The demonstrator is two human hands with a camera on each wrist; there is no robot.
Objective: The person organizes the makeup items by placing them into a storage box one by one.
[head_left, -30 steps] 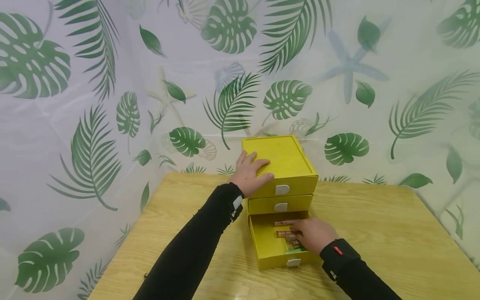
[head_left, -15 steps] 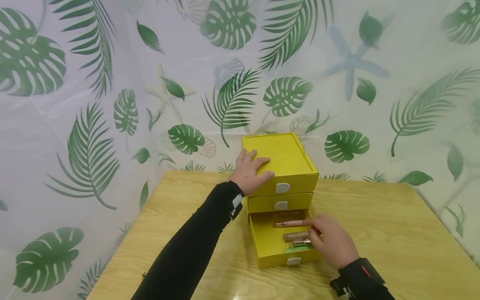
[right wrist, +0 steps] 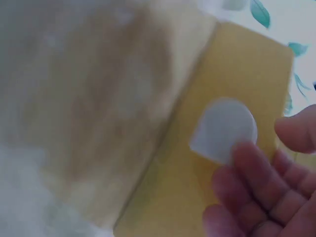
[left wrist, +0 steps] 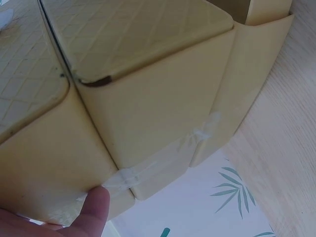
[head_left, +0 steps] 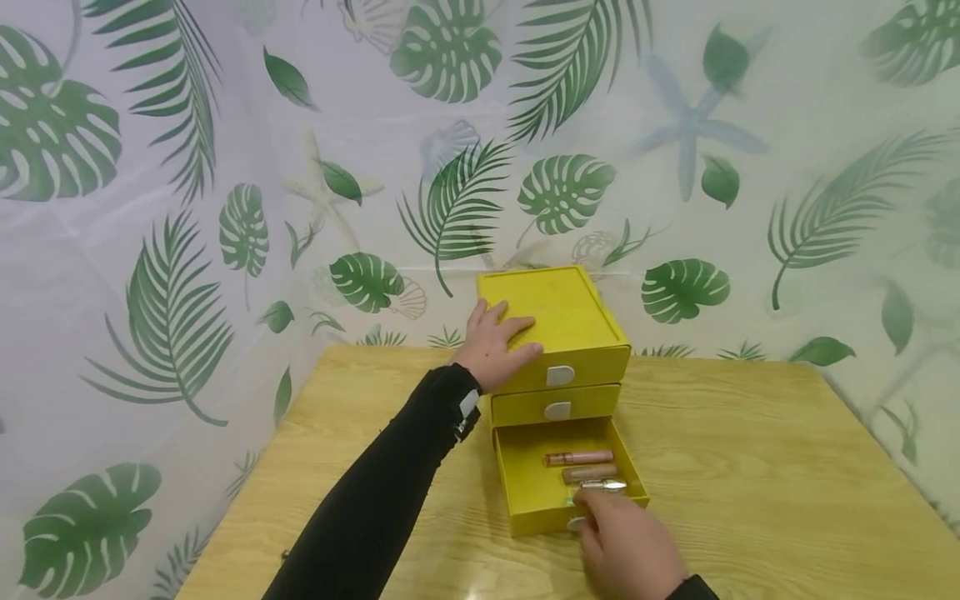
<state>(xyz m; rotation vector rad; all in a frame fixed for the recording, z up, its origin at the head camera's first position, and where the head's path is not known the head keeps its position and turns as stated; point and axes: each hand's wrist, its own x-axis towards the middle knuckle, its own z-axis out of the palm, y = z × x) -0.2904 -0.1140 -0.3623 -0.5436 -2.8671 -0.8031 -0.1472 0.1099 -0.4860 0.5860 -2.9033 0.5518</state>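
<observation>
A yellow drawer cabinet stands on the table. Its bottom drawer is pulled out, while the two drawers above are closed. My left hand rests with spread fingers on the cabinet's top left edge; a finger touches its side in the left wrist view. At the drawer's front is my right hand, its fingers against the white tab and the thumb apart. Inside the drawer lie a pink tube, a brownish tube and a silver-tipped tube. A green item is mostly hidden by the right hand.
The wooden table extends on both sides of the cabinet. Behind it hangs a white sheet with a leaf print. Two white tabs are on the upper drawers, such as the middle drawer's tab.
My right hand has withdrawn from inside the drawer and moved down to its front tab. The tubes now lie loose in the drawer. My left hand has stayed on the cabinet.
</observation>
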